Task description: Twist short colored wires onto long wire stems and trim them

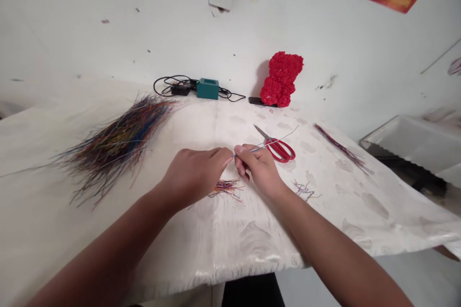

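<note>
Between my hands runs a thin bluish wire (257,147), its free end rising to the right over the scissors. My left hand (201,168) is closed, pinching the wire near its left end. Close beside it, my right hand (257,165) pinches the same wire between thumb and fingers. Red-handled scissors (279,148) lie just beyond my right hand, blades pointing up and left. Partly hidden below my left hand is a small pile of orange and purple wires (228,188). Short wire scraps (305,191) lie to the right of my right forearm.
A large bundle of multicoloured wires (118,139) lies on the left of the covered table (252,244). A thin wire bundle (338,146) rests at the right. By the wall are a teal box (208,88) with black cables and a red flower-like shape (283,79).
</note>
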`<act>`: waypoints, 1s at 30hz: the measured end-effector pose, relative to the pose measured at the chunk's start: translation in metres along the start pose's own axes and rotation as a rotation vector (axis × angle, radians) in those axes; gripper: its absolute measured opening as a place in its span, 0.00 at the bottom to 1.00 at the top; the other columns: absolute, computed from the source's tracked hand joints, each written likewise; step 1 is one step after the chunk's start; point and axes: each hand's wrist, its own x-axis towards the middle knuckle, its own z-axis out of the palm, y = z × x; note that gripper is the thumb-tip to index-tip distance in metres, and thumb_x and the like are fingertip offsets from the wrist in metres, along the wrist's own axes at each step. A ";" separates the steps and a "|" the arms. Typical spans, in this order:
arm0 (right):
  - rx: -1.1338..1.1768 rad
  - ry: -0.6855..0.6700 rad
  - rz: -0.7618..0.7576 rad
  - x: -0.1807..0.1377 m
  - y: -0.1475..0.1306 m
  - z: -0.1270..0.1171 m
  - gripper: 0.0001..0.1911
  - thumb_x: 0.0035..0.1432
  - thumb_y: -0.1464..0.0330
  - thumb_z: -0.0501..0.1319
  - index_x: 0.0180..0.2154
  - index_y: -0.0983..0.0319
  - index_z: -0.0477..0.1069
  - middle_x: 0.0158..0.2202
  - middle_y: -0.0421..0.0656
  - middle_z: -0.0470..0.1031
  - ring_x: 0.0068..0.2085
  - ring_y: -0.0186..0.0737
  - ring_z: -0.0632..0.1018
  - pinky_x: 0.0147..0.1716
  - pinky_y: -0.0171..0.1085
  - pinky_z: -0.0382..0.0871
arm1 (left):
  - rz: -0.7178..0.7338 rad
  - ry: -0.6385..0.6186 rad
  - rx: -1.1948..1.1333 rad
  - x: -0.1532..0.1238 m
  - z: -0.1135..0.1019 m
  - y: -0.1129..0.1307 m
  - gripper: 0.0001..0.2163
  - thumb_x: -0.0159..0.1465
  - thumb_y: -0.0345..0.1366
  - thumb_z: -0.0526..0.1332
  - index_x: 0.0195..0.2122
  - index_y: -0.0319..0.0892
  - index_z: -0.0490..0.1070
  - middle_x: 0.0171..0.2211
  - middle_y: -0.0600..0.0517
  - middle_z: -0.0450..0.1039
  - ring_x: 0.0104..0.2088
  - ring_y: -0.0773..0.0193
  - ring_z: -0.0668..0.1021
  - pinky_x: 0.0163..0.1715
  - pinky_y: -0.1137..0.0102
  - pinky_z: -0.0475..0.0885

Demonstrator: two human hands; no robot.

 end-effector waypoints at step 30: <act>-0.099 -0.082 0.004 -0.009 0.005 -0.013 0.19 0.64 0.60 0.59 0.24 0.63 0.72 0.22 0.39 0.72 0.21 0.29 0.67 0.21 0.33 0.61 | 0.002 -0.010 -0.094 -0.005 0.005 0.004 0.11 0.70 0.34 0.51 0.36 0.46 0.72 0.31 0.60 0.78 0.28 0.67 0.78 0.25 0.70 0.57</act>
